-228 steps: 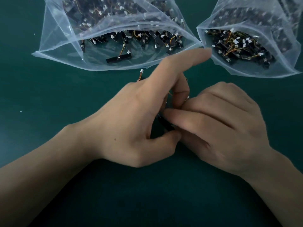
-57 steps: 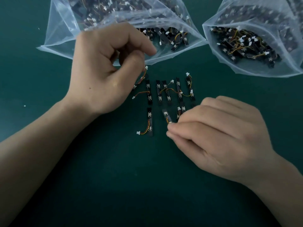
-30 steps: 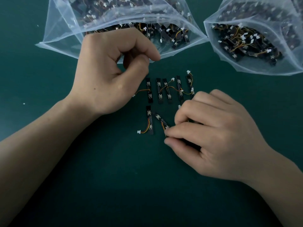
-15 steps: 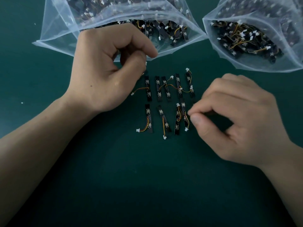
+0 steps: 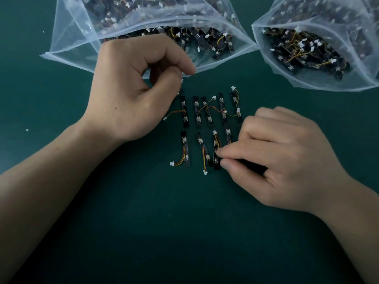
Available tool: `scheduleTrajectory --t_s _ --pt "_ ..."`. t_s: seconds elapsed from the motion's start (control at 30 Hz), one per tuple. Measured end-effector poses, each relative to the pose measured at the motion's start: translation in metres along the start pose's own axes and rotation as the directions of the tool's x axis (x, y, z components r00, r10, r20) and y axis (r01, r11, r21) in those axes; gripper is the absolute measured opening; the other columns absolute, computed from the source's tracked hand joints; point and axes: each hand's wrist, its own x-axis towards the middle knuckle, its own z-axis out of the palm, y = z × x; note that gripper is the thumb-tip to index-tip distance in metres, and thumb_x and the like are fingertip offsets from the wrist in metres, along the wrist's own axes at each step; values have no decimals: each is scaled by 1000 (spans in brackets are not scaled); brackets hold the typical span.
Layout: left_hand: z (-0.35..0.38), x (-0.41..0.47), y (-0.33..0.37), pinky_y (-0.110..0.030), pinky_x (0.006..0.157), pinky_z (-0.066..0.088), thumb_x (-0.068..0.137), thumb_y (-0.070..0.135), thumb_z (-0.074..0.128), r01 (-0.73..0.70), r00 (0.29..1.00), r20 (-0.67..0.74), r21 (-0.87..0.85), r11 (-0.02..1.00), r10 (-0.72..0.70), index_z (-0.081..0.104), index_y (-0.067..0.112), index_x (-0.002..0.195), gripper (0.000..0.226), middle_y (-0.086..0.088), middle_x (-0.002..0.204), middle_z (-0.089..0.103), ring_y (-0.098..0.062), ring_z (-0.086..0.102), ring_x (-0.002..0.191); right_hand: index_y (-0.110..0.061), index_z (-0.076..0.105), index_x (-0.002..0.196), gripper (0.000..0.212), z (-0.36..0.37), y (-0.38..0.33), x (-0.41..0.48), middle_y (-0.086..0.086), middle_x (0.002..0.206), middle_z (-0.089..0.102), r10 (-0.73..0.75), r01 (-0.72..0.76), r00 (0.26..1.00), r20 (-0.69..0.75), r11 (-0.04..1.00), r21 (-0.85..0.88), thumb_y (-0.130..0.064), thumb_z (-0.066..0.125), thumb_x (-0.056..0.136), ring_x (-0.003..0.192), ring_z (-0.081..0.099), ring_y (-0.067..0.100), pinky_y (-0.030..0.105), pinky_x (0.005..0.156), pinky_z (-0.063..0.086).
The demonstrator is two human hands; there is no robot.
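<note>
Pinching with thumb and forefinger, the right hand [image 5: 287,160] holds the near end of a small black strip [image 5: 216,160] lying flat on the green counter [image 5: 184,232], its other fingers curled under. Two more strips [image 5: 185,148] lie just left of its fingertips in the same row. A further row of strips [image 5: 196,111] sits just beyond its knuckles. The left hand [image 5: 131,89] is beyond and to the left of the right hand, fingers curled tight against the thumb. A white plug [image 5: 182,80] peeks out beside that thumb, but I cannot tell whether the hand grips anything. One clear bag [image 5: 69,37] of strips lies just beyond the left hand, and a second bag [image 5: 307,83] lies beyond the right hand.
</note>
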Motion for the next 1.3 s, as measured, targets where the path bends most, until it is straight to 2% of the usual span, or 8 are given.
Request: scheduleTrajectory --t_s 0.13,0.3,0.5,0.7,0.83,0.97,1.17,1.3 --pt "-1 1 0 -12 63 36 88 -10 56 3 1000 0 0 1000 -3 76 5 94 26 6 79 69 -2 54 63 -13 81 92 13 -4 5 -2 0 75 59 46 -42 998 -49 995 87 -19 70 95 67 50 22 40 64 42" --pt "-2 0 3 -17 56 35 88 -4 55 43 998 -41 96 994 -39 78 7 91 25 4 70 65 -7 50 58 -17 69 94 10 -13 20 -7 -11 73 58 336 -315 937 -97 931 183 -10 65 89 71 55 7 11 69 39" --pt "-6 -2 8 -26 57 40 87 14 54 104 994 -64 333 937 -87 77 18 90 24 11 56 52 -7 49 53 -31 66 102 14 -8 26 -5 -10 74 59 488 -482 873 10 860 170 -25 65 89 65 55 8 30 59 41" --pt "-1 -2 14 -47 74 58 91 45 59 161 985 -7 418 894 -174 75 29 93 23 16 62 60 -18 60 65 -29 69 100 9 -9 24 -4 -13 71 61 496 -488 868 2 855 177 -31 64 93 64 55 5 30 59 41" --pt "1 -2 11 -47 74 58 92 39 60 173 983 -17 440 881 -185 74 28 89 18 18 64 60 -23 62 68 -27 70 100 9 -8 23 -3 -14 71 61 507 -499 862 1 848 181 -30 63 94 66 56 3 29 60 41" --pt "0 -1 3 -44 70 58 92 31 60 194 980 -36 377 906 -195 72 25 85 15 14 63 61 -21 62 66 -29 70 100 11 -9 24 -3 -15 73 62 522 -513 853 4 838 188 -32 62 94 66 56 4 32 62 43" --pt "0 4 -2 -17 49 39 100 21 58 223 958 -201 79 972 -204 67 15 89 16 6 66 68 -13 60 51 -29 70 102 11 -8 24 -4 -15 74 63 524 -516 851 8 835 191 -33 63 95 67 57 4 32 61 43" --pt "-1 8 -6 -29 56 51 103 20 54 195 940 -277 -37 980 -198 62 28 102 12 10 93 77 -4 69 67 -30 71 103 12 -8 25 -4 -16 73 62 524 -515 852 9 834 198 -33 62 95 67 57 4 32 61 41"
